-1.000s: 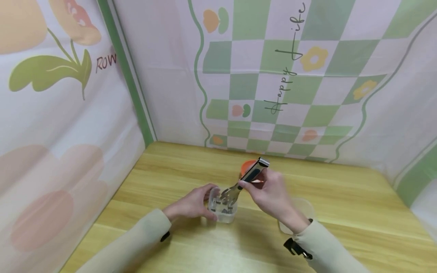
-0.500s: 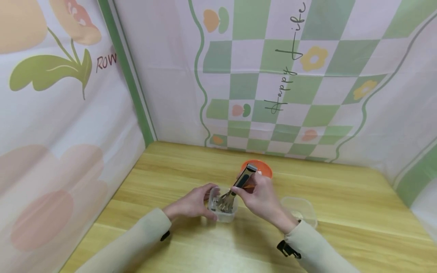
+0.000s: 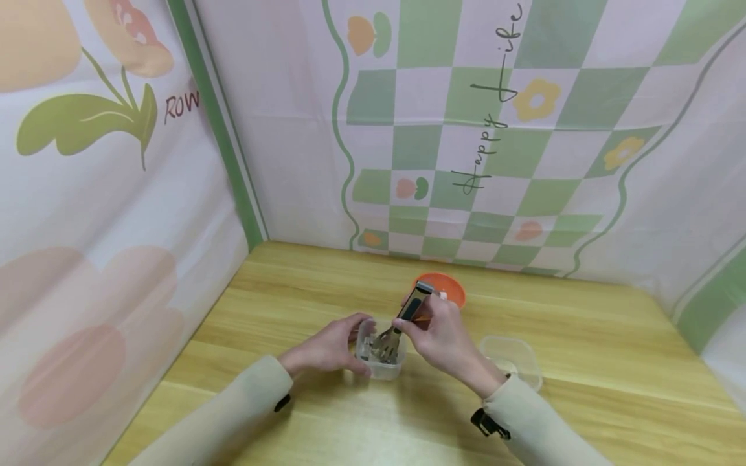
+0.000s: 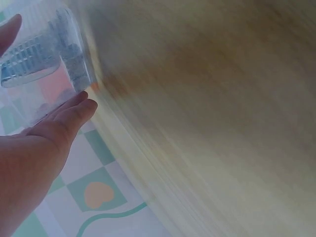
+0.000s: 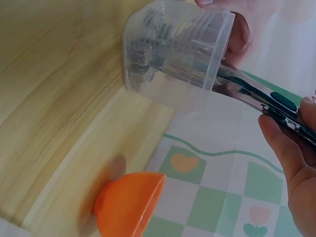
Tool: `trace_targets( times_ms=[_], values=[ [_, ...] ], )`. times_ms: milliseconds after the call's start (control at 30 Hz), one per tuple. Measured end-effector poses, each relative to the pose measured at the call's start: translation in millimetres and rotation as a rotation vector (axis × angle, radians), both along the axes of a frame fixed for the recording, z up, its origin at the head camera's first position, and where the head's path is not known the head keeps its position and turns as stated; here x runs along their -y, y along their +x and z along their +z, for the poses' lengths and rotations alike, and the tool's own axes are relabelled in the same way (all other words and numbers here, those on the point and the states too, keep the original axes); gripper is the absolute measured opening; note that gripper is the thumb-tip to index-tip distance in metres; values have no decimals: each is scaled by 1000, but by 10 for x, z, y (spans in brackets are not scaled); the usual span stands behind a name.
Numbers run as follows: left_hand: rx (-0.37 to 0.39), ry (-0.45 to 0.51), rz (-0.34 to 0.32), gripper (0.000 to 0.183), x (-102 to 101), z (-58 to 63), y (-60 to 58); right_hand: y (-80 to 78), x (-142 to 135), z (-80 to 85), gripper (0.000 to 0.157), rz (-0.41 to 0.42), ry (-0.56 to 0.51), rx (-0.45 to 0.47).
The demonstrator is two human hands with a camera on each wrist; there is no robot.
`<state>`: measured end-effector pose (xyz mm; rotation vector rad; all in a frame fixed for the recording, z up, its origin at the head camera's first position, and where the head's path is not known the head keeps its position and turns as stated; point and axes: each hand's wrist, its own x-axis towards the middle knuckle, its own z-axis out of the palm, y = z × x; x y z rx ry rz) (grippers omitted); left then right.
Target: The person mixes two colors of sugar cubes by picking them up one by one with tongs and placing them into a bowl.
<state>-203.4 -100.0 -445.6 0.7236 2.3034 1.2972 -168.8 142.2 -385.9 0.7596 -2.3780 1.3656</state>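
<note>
My left hand (image 3: 329, 349) holds a small clear plastic container (image 3: 384, 373) on the table, thumb on the near side and fingers round the far side. Several small grey, dark pieces lie at its bottom, seen through the wall in the right wrist view. My right hand (image 3: 445, 340) grips metal tongs (image 3: 412, 308) with black grip panels, tilted so that their slotted heads reach down inside the container among the pieces. In the left wrist view, the fingers (image 4: 66, 121) lie along the container's wall. I cannot tell whether the tongs pinch a piece.
Behind my right hand stands an orange bowl (image 3: 456, 295) with something small and white in it. A clear, shallow plastic piece (image 3: 527, 362), with something pale in it, lies right of my right wrist. Printed cloth (image 3: 291, 162) hangs along the table's back and left edges.
My right hand has moved left and lowered the tongs deeper into the container, and more of the orange bowl and the clear piece shows. The left hand has stayed in place.
</note>
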Motion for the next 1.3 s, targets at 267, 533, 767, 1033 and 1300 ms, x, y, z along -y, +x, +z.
trace_targets(
  times_ms=[267, 533, 767, 1033, 1300],
  values=[
    [-2, -17, 2, 93, -11, 4, -6, -16, 7, -4, 26, 8, 0, -7],
    [-3, -32, 5, 94, -12, 2, -1, -18, 4, -23, 26, 21, 7, 17],
    [-6, -25, 4, 93, -16, 7, -4, -26, 14, -33, 26, 18, 0, 31],
    [0, -12, 5, 93, -7, 2, 13, -27, 19, -56, 24, 5, -14, 26],
    [-12, -11, 0, 89, 2, -1, -5, -38, 4, -12, 26, -10, -78, -36]
  ],
)
